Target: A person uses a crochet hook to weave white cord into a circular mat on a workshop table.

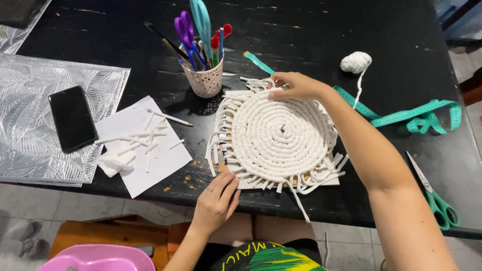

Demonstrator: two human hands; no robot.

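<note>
from the head camera, your right hand (293, 86) reaches across the far rim of the white coiled cord mat (281, 133), arm stretched long and diagonal, fingers curled and pressing down on the outer coil without closing around anything. your left hand (217, 198) rests at the near-left edge of the mat, wrist bent up from below the counter (321, 40), fingers loosely together and pinching the loose fringe strands there. the mat lies flat on a pale board near the counter's front edge. a ball of cord (355, 61) sits beyond your right forearm, a teal tape measure (411, 114) trails beside it, and green-handled scissors (437, 200) lie to the right.
</note>
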